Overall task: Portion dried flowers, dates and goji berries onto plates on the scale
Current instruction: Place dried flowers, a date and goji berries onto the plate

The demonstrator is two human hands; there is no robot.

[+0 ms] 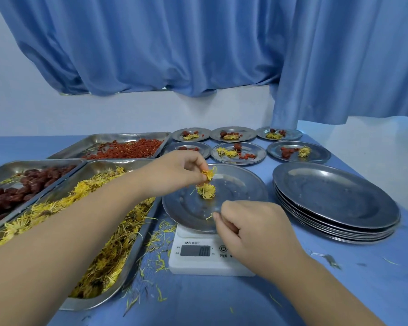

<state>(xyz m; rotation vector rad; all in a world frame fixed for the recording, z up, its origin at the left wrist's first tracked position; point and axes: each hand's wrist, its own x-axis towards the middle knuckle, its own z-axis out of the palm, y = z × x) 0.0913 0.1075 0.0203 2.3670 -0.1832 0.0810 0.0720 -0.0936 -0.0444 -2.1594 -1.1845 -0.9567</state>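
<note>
A steel plate point(240, 184) sits on a white digital scale point(198, 257) whose display reads 0.0. One dried yellow flower point(206, 191) lies on the plate. My left hand point(174, 170) pinches a second dried flower point(209, 173) just above it. My right hand point(252, 229) hovers over the plate's near rim and pinches a small yellow petal point(209, 217). Three steel trays stand on the left: dried flowers point(99, 222), dates point(21, 187) and goji berries point(130, 148).
Several filled small plates point(238, 152) stand in two rows at the back. A stack of bare plates point(335, 201) is to the right of the scale. Loose petals point(158, 241) litter the blue table around the scale. A blue curtain hangs behind.
</note>
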